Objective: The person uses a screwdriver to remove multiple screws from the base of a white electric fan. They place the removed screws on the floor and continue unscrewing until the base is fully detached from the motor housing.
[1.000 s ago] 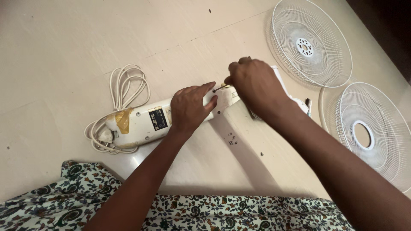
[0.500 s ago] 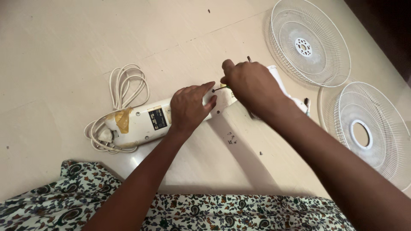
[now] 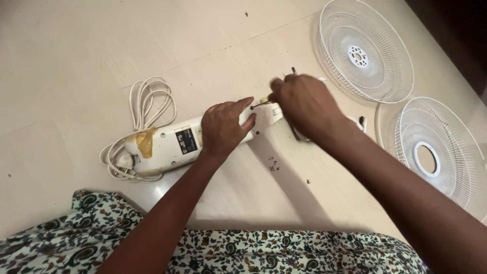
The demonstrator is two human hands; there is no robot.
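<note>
A white fan body [image 3: 167, 144] lies flat on the pale floor, with a dark label and a patch of yellow tape on it. My left hand [image 3: 223, 127] presses down on its middle, fingers spread. My right hand [image 3: 304, 104] is closed around a screwdriver [image 3: 264, 102], whose thin tip rests on the body just past my left fingertips. The tool's handle is mostly hidden in my fist; a dark end pokes out above my knuckles.
A coiled white power cord [image 3: 144, 109] lies left of the body. Two white wire fan grilles [image 3: 362, 48] [image 3: 439, 155] rest on the floor at the right. Small loose screws [image 3: 274, 165] lie below the body. Floral fabric [image 3: 253, 251] covers the bottom edge.
My right hand has shifted slightly and rotated at the screwdriver, its thumb and knuckles changing position. My left hand and the fan body have stayed put.
</note>
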